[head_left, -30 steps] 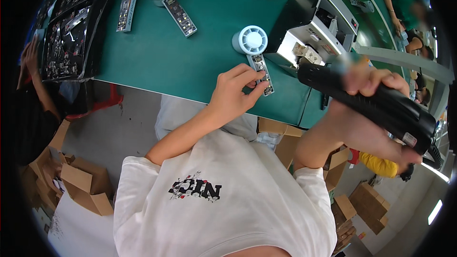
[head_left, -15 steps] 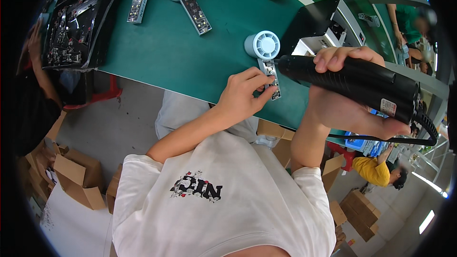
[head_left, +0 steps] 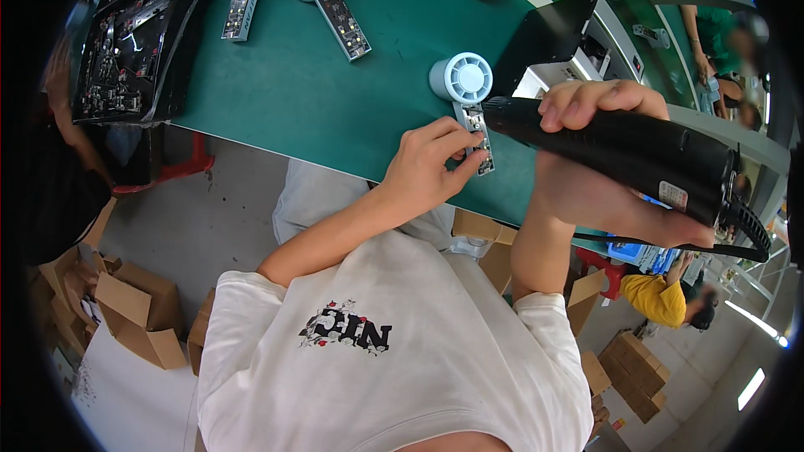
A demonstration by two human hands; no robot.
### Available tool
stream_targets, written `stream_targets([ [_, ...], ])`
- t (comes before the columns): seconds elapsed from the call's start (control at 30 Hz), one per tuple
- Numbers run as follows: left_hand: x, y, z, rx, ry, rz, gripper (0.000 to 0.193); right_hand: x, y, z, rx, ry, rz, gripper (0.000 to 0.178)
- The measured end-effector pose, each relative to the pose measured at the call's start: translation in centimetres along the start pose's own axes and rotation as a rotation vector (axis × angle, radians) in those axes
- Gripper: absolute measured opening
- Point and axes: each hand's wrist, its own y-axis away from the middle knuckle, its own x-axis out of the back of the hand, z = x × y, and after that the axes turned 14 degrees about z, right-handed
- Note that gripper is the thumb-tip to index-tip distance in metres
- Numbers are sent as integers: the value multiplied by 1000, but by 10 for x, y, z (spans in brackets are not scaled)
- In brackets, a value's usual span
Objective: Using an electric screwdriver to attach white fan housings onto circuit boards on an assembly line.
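A light-blue handheld fan (head_left: 466,79) lies on the green table, its round head away from me and its handle toward me. The handle is open and shows a circuit board (head_left: 486,168). My left hand (head_left: 425,161) is closed on the handle, with thumb and fingertips at the board. In my right hand (head_left: 586,180) is a black corded electric screwdriver (head_left: 645,151), held nearly level. Its tip points left at the upper end of the handle, just below the fan head; whether it touches a screw cannot be made out.
More open fans, including one fan (head_left: 342,21), lie farther back. A black box-shaped machine (head_left: 548,38) stands right of my fan. At far left is a black tray (head_left: 126,59) of boards. Cardboard boxes (head_left: 142,310) stand on the floor. Other people sit left and right.
My right hand and the screwdriver have shifted slightly left, and its rear end has dropped a little. My left hand and the fan have stayed in place.
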Motion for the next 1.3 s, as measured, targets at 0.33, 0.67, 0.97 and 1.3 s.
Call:
stream_targets([
  [0.33, -1, -4, 7, -16, -32, -25, 19, -4, 9, 7, 30, 24, 9, 117],
  [0.67, -10, -15, 43, -61, -514, -182, 37, 19, -22, -55, 115, -160, 131, 107],
  [0.97, -33, -184, 138, -410, -644, -243, 28, 169, -34, -170, 700, 7, 600, 93],
  [1.3, -287, -444, -32, -690, -973, -786, 36, 186, -46, -192, 604, 22, 786, 77],
])
